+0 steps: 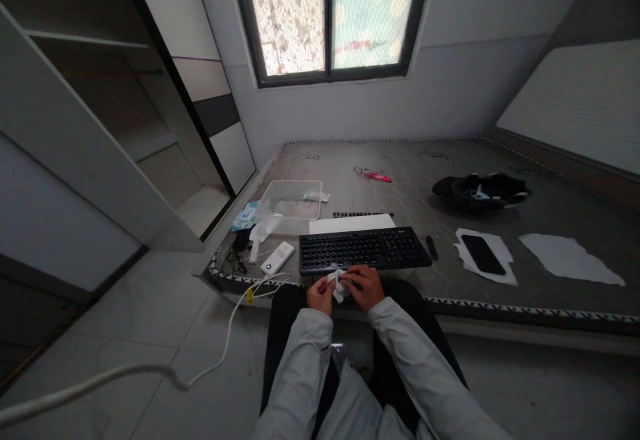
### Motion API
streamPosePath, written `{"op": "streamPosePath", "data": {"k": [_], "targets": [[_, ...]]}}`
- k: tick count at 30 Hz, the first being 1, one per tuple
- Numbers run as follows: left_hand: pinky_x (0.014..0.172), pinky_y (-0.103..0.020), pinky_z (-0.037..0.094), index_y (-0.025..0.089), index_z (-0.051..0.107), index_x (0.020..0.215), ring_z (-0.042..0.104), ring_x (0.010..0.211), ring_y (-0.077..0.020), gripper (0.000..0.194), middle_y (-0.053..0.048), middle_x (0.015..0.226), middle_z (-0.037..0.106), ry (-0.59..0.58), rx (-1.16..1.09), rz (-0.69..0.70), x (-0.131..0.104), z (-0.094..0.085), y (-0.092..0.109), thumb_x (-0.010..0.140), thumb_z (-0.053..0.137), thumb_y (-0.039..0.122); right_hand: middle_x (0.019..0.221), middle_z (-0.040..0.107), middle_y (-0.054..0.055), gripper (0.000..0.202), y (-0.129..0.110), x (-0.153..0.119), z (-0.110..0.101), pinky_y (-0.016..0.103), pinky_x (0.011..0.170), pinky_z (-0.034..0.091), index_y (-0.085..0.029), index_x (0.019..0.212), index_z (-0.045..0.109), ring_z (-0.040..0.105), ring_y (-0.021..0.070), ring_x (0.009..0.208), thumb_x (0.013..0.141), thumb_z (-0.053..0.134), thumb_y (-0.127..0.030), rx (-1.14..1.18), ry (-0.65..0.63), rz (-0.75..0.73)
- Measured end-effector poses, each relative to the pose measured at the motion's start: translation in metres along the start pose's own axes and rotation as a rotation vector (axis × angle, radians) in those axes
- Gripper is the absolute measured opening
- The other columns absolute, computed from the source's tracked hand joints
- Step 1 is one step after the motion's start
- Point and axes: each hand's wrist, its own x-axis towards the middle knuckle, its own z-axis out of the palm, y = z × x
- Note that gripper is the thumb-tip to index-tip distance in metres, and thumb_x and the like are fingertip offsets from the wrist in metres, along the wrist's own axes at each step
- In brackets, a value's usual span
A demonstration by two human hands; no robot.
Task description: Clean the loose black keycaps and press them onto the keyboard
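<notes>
Just in front of the keyboard, my left hand is closed on a crumpled white tissue. The fingers of my right hand pinch the other side of that tissue. Whether something small sits inside the tissue I cannot tell. A black keyboard lies crosswise beyond both hands, close to the mattress edge. Behind it are a white sheet or box and a dark row of small pieces that looks like keycaps.
Left of the keyboard are a white power bank, cables and a clear plastic bin. To the right, a black phone rests on paper, near another white sheet. A dark cap and a red packet lie farther back.
</notes>
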Motion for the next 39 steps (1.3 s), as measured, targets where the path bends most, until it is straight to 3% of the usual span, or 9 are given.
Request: {"op": "streamPosePath", "data": {"k": [11,16,24,29,36,39], "targets": [[0.06,-0.024,0.05,0.011,0.068,0.081,0.065,0.069,-0.0193,0.029,-0.007,0.073,0.07,-0.09,0.014,0.022,0.001,-0.003,-0.005,0.057,0.066,0.027,0.087,0.06,0.003,0.015,-0.001,0.001,0.001,0.033,0.077,0.035,-0.027,0.083,0.065,0.053,0.0188,0.085,0.072,0.058,-0.034,0.067,-0.006,0.049],[0.062,-0.024,0.05,0.011,0.067,0.08,0.065,0.071,-0.0197,0.028,-0.008,0.074,0.07,-0.039,-0.005,0.002,0.002,-0.003,-0.003,0.056,0.066,0.026,0.083,0.061,0.004,0.014,-0.004,0.001,0.004,0.03,0.073,0.042,-0.021,0.08,0.058,0.056,0.0173,0.079,0.075,0.053,-0.033,0.3,0.072,0.173],[0.06,-0.024,0.05,0.012,0.067,0.076,0.065,0.071,-0.0207,0.029,-0.007,0.071,0.07,0.046,-0.005,-0.002,0.003,-0.004,-0.002,0.053,0.068,0.029,0.086,0.064,0.007,0.024,0.014,0.001,0.014,0.033,0.073,0.047,-0.02,0.083,0.051,0.06,0.0187,0.08,0.071,0.055,-0.041,0.566,0.227,0.432],[0.06,-0.023,0.049,0.012,0.066,0.075,0.065,0.07,-0.02,0.026,-0.007,0.07,0.07,0.049,-0.03,-0.011,0.003,-0.003,-0.001,0.054,0.066,0.027,0.081,0.064,0.006,0.028,0.012,0.002,0.011,0.031,0.071,0.047,-0.019,0.085,0.057,0.059,0.0192,0.078,0.072,0.051,-0.044,0.503,0.155,0.437],[0.063,-0.024,0.049,0.012,0.066,0.077,0.064,0.074,-0.0204,0.028,-0.007,0.074,0.07,0.034,-0.024,-0.01,0.002,-0.003,0.0,0.055,0.066,0.028,0.084,0.066,0.006,0.032,0.008,0.003,0.012,0.03,0.067,0.049,-0.02,0.089,0.056,0.061,0.0181,0.074,0.076,0.045,-0.047,0.598,0.162,0.48],[0.063,-0.024,0.05,0.012,0.066,0.076,0.064,0.074,-0.0208,0.028,-0.007,0.073,0.07,0.048,-0.016,-0.012,0.002,-0.002,0.0,0.053,0.067,0.029,0.083,0.067,0.005,0.031,0.008,0.003,0.009,0.031,0.07,0.048,-0.021,0.088,0.06,0.061,0.0189,0.075,0.076,0.046,-0.046,0.506,0.17,0.484]]}}
